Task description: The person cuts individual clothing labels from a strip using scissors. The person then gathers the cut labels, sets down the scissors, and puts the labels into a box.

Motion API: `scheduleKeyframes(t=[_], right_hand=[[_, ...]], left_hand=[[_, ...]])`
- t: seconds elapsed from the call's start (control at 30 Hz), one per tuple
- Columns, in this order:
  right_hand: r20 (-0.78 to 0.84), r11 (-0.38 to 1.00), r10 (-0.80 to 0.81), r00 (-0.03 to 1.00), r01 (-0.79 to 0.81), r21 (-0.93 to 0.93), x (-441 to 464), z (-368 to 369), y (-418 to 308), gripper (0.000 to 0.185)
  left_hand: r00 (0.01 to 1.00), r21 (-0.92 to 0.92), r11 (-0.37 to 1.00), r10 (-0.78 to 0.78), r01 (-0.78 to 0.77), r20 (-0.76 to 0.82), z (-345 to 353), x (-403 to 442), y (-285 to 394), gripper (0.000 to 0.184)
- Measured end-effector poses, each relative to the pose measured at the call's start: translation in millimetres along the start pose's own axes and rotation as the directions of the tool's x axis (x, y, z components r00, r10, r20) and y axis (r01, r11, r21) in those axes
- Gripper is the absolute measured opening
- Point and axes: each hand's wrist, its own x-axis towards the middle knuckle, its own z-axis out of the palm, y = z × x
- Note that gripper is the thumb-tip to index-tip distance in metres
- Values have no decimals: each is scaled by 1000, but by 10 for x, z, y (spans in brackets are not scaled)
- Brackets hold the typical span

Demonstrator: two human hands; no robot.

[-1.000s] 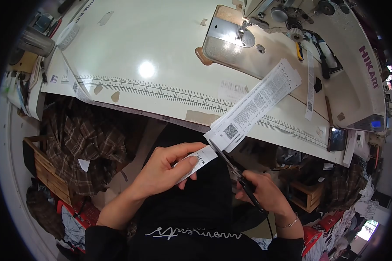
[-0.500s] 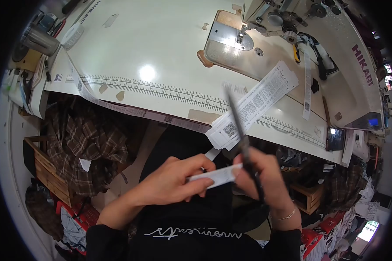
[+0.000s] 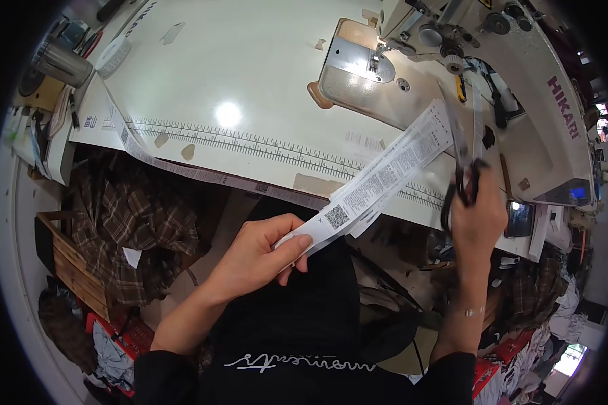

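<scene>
My left hand (image 3: 260, 253) pinches the near end of a white printed label strip (image 3: 378, 179) between thumb and fingers. The strip carries a QR code and small text, and slants up to the right over the table edge. Beneath it lies a pile of similar labels (image 3: 366, 221), mostly covered. On the right, my right hand (image 3: 479, 219) is closed around the black handles of a pair of scissors (image 3: 461, 179). Their blades point up, close beside the far end of the strip, and are blurred. Whether they touch it I cannot tell.
A sewing machine (image 3: 544, 108) stands at the back right. A printed ruler (image 3: 250, 140) runs along the table front, where a long label ribbon (image 3: 182, 167) hangs from a roll (image 3: 113, 55). Plaid cloth (image 3: 128, 229) fills a wooden crate (image 3: 74, 263) at lower left.
My right hand has swung up and right with the scissors, away from my left hand. The strip my left hand holds now lies stretched over the pile; before, a short length showed between both hands.
</scene>
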Motion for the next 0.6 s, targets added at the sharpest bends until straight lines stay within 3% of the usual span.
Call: scheduleKeyframes(t=[0.07,0.1,0.17,0.23,0.27,0.37,0.6], right_hand=[[290,969,75,954,-138,204,-197,-262,-148,26],[533,868,119,838,-348,354,-317,-376,-210,28],[698,812,-228,679,-263,521,-415,-460,-200,35],[852,722,-284,440,-487,492,-586,-430,-161,39],[908,758,-299,294,-504,413,-646,-415,-121,42],[905,766,-345,250,-483,425,-869,-297,-103,46],[914,715,-317,252,-569,405,-769,-223,-351,50]], left_hand=[[1000,-16,1000,-7,7,3,2,6,1,18],[1000,-28,1000,-6,7,7,4,12,8,18],[1000,-38,999,-7,8,16,13,14,19,18],[1000,-49,999,-4,5,16,15,19,20,17],[1000,-54,999,0,1,12,18,19,19,17],[1000,-53,998,16,-15,13,34,20,23,17],[999,-42,999,31,-30,25,93,26,32,18]])
